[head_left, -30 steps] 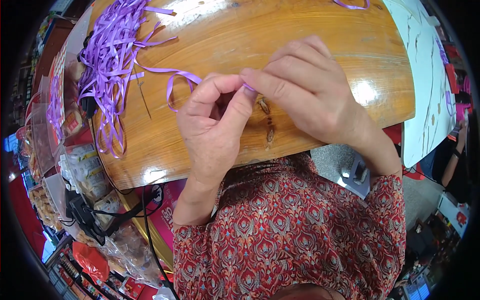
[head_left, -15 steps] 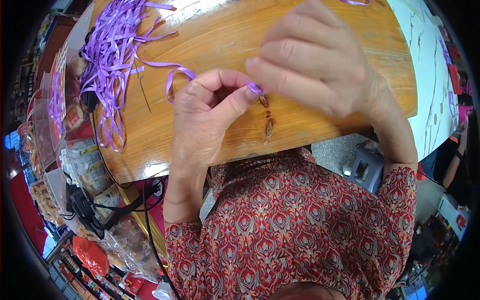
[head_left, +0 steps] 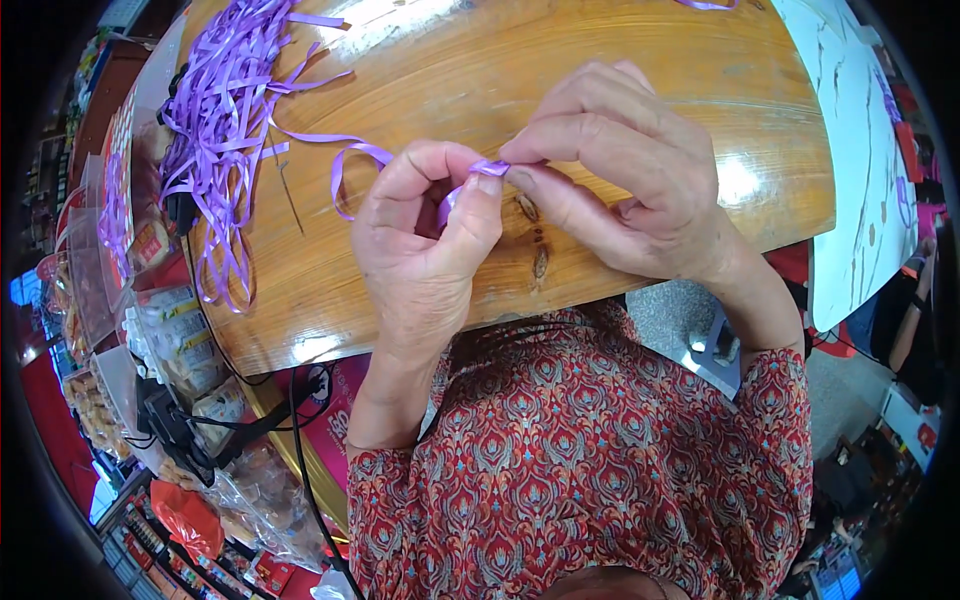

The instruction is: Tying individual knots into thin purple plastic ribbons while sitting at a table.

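Note:
A purple ribbon [head_left: 489, 168] is pinched between thumb and index finger of my left hand [head_left: 425, 220]. My right hand [head_left: 630, 165] meets it from the right, its thumb and index fingertip closed on the same short, folded bit of ribbon. Another part of the ribbon shows inside the curl of my left fingers. From behind that hand, a loose strand [head_left: 345, 165] trails left over the wooden table [head_left: 420, 90]. A tangled heap of purple ribbons [head_left: 225, 110] lies at the far left of the tabletop.
A thin dark rod [head_left: 288, 195] lies beside the ribbon heap. Packaged goods [head_left: 175, 335] and a red bag [head_left: 187, 515] stand left of the table. Black cables [head_left: 298, 440] hang past its near left corner. A white marbled surface [head_left: 865, 200] adjoins on the right.
My right hand has come down and in to the ribbon, its thumb and index finger now closing on it. My left hand has shifted slightly and keeps its pinch.

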A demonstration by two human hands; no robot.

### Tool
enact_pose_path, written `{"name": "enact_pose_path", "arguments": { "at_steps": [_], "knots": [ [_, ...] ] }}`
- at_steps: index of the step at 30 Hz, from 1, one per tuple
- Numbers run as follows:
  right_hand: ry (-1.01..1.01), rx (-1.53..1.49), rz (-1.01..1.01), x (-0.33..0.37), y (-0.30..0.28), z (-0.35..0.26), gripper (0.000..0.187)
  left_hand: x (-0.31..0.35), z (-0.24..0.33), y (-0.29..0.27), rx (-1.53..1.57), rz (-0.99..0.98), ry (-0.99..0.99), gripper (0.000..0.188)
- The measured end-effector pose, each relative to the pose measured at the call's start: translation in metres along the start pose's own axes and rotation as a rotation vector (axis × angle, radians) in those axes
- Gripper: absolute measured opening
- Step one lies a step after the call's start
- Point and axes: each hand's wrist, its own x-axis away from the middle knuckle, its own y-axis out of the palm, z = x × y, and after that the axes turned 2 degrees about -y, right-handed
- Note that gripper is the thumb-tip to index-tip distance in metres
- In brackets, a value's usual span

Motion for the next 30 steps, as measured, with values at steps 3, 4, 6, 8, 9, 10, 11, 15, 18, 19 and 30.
{"name": "enact_pose_path", "arguments": {
  "at_steps": [3,4,6,8,9,10,11,15,18,19,30],
  "knots": [
    [0.027,0.011,0.017,-0.004,0.002,-0.004,0.019,0.0,-0.004,-0.002,-0.028,-0.008,0.045,0.01],
    [0.039,0.011,0.013,-0.005,0.003,-0.006,0.018,0.0,-0.005,-0.003,-0.03,-0.007,0.044,0.01],
    [0.027,0.017,0.036,-0.005,0.005,-0.005,0.021,0.0,-0.007,-0.005,0.019,0.009,0.033,0.01],
    [0.013,0.024,0.061,-0.005,0.007,-0.005,0.024,0.0,-0.01,-0.006,0.022,0.018,0.053,0.01],
    [0.008,-0.025,0.12,-0.004,0.009,-0.005,0.028,0.0,-0.01,-0.007,0.023,0.029,0.073,0.009],
    [0.003,-0.075,0.179,-0.004,0.011,-0.005,0.033,-0.001,-0.01,-0.006,0.023,0.028,0.075,0.009],
    [0.006,-0.072,0.18,-0.003,0.012,-0.005,0.033,0.0,-0.011,-0.006,0.012,0.026,0.08,0.009],
    [-0.038,-0.018,0.141,-0.007,0.012,-0.01,0.042,0.003,-0.009,-0.001,-0.042,0.039,0.147,0.01],
    [0.008,0.036,0.113,-0.009,0.015,-0.014,0.042,0.001,-0.014,-0.002,-0.039,0.06,0.192,0.011],
    [0.015,0.058,0.134,-0.01,0.016,-0.014,0.041,0.001,-0.016,-0.003,-0.039,0.06,0.189,0.011],
    [0.602,-0.744,0.058,-0.008,0.017,-0.013,0.019,0.006,-0.012,-0.001,0.494,-0.04,-0.057,0.012]
  ]
}}
